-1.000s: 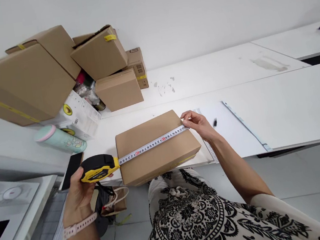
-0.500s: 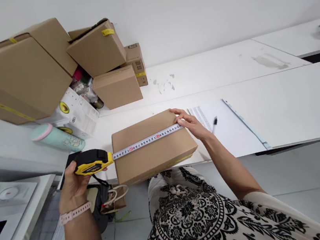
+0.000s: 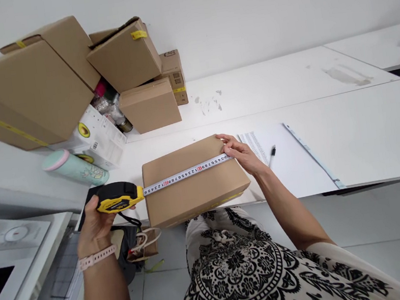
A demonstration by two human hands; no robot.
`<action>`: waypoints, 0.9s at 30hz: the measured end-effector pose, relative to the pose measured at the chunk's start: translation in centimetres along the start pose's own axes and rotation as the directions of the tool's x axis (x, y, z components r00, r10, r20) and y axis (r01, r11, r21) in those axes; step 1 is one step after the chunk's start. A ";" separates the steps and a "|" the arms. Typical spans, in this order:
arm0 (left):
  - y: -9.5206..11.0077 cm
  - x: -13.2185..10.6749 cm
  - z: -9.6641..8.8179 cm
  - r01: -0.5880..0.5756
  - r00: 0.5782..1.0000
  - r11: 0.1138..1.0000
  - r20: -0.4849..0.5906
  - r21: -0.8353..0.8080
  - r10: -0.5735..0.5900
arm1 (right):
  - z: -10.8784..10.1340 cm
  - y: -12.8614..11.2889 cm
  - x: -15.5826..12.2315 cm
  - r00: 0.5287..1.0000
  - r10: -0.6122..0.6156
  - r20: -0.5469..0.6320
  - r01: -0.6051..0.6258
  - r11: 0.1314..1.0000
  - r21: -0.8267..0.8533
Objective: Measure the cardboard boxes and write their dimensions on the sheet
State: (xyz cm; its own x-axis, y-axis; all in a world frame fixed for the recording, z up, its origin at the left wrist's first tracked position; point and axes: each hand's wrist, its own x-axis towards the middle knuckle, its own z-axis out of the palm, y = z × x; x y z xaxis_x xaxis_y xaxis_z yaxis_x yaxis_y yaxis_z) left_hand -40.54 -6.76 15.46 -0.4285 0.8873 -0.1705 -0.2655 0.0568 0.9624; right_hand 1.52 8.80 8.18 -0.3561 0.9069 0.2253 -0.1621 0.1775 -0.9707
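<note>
My left hand (image 3: 96, 221) is closed around the black and yellow case of a tape measure (image 3: 119, 197), held at the left edge of a brown cardboard box (image 3: 191, 191). The white blade (image 3: 184, 174) stretches lengthwise across the box top, its numbers upside down from my view. At the box's right edge, my right hand (image 3: 243, 154) pinches the blade's end with the thumb on top, its fingers along the edge. The box lies flat near the table's front edge. A dark wrist strap (image 3: 131, 219) dangles from the tape measure.
Right of the box lie printed sheets with a pen (image 3: 272, 154) and a light-blue-edged folder (image 3: 315, 158) on the white table (image 3: 376, 130). Cardboard boxes (image 3: 127, 56) pile up at the back left, near a mint tumbler (image 3: 76, 167). A white microwave (image 3: 8, 246) stands lower left.
The view has shifted slightly, so most things sit a little further right. Both hands keep their hold on the tape measure, and the blade stays stretched over the box.
</note>
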 end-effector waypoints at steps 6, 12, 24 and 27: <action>0.2 0.3 0.0 0.017 1.000 1.000 0.019 0.016 -0.017 | 0.1 -0.1 0.0 1.000 0.001 0.000 -0.001 1.000 0.001; 0.1 1.8 0.1 -0.045 0.996 0.998 0.082 0.048 0.041 | 0.1 -0.2 -0.1 1.000 -0.018 0.003 0.018 1.000 0.012; 0.6 0.9 1.5 0.006 0.998 1.000 -0.057 -0.015 -0.007 | 0.3 -0.4 -0.1 1.000 -0.023 -0.009 0.023 1.000 -0.021; 1.3 -1.3 2.3 -0.056 0.995 0.998 -0.087 -0.008 0.055 | 0.2 -2.1 -0.9 0.996 0.014 -0.084 -0.022 0.996 -0.092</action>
State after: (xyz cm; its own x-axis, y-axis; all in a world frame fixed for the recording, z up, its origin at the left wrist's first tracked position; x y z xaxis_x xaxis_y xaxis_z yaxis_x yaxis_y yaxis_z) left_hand -38.35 -6.76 17.45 -0.5159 0.8460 -0.1346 -0.2479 0.0029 0.9688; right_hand 2.05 7.51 10.05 -0.2797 0.9382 0.2039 -0.0691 0.1922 -0.9789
